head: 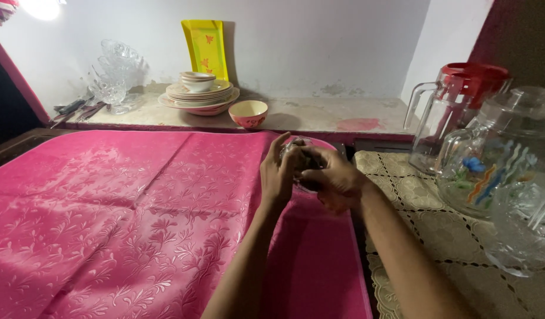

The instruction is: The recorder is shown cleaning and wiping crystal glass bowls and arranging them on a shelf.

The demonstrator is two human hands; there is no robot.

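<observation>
Looking down from the head view, a small clear glass bowl is held above the pink cloth on the table. The left hand and right hand are wrapped round it, fingers curled against its rim. A glass pitcher is seen just right.

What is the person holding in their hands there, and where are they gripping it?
A small clear glass bowl, clasped between both hands: left hand on its left side, right hand on its right side and rim.
</observation>
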